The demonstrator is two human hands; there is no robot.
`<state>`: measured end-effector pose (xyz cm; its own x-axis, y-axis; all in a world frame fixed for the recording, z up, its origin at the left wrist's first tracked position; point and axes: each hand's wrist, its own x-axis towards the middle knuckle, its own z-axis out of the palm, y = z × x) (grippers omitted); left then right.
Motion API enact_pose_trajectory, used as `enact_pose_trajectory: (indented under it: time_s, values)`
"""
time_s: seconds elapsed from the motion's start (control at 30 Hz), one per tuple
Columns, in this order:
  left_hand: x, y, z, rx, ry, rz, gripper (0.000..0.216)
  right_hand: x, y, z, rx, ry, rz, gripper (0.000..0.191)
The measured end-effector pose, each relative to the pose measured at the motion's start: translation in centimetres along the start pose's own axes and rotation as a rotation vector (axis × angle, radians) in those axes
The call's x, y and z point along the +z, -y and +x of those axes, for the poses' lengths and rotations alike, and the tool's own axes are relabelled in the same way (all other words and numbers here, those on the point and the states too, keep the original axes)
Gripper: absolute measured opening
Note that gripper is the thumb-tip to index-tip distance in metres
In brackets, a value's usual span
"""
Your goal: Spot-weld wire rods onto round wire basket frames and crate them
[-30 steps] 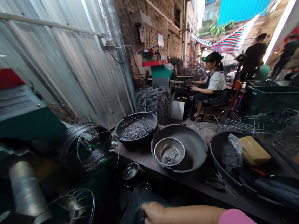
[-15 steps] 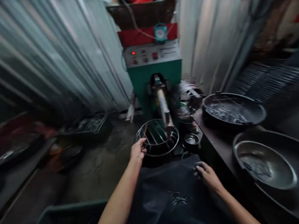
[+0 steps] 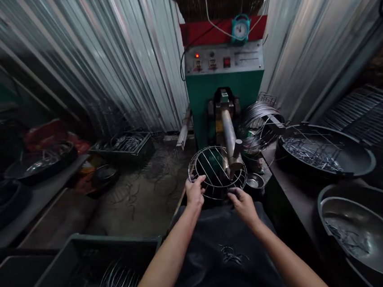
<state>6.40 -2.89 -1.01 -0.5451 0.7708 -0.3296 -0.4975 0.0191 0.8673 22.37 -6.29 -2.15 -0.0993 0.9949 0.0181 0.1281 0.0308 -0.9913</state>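
Observation:
A round wire rack [image 3: 211, 171] with parallel bars is tilted at the front of a green machine [image 3: 203, 97], beside and partly behind its metal arm [image 3: 230, 133]. My left hand [image 3: 195, 192] grips the rack's left rim, thumb on top. At the rack's front right edge is my right hand [image 3: 245, 206], its dark-tipped fingers pinched together close to the rim. Whatever lies between those fingertips is too small to make out. Below, several short bent wire pieces [image 3: 233, 254] rest on the dark apron [image 3: 201, 246] over my lap.
On the right bench, a wide black pan [image 3: 358, 159] holds wire pieces; nearer, a metal bowl [image 3: 379, 233] holds more. Wire coils [image 3: 260, 119] hang beside the machine. A green crate [image 3: 75, 245] with wire rings stands at lower left. A small metal dish [image 3: 255, 181] sits right of the rack.
My right hand has moved up and left from the apron to the rack's front edge. My left hand still holds the rack. The view has swung left.

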Motion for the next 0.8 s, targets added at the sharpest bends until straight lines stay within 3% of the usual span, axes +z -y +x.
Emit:
enact_pose_trajectory:
  time_s: [0.33, 0.57, 0.8]
  values:
    - [0.1, 0.1, -1.3, -0.004, -0.061, -0.060, 0.053, -0.3, 0.5, 0.0, 0.002, -0.014, 0.027, 0.027]
    - [0.2, 0.1, -0.6, 0.002, -0.052, -0.031, 0.050, -0.2, 1.0, 0.2, -0.036, -0.009, 0.032, 0.027]
    - [0.0, 1.3, -1.3, -0.035, -0.064, -0.066, 0.048, -0.7, 1.2, 0.1, -0.022, -0.034, 0.035, 0.024]
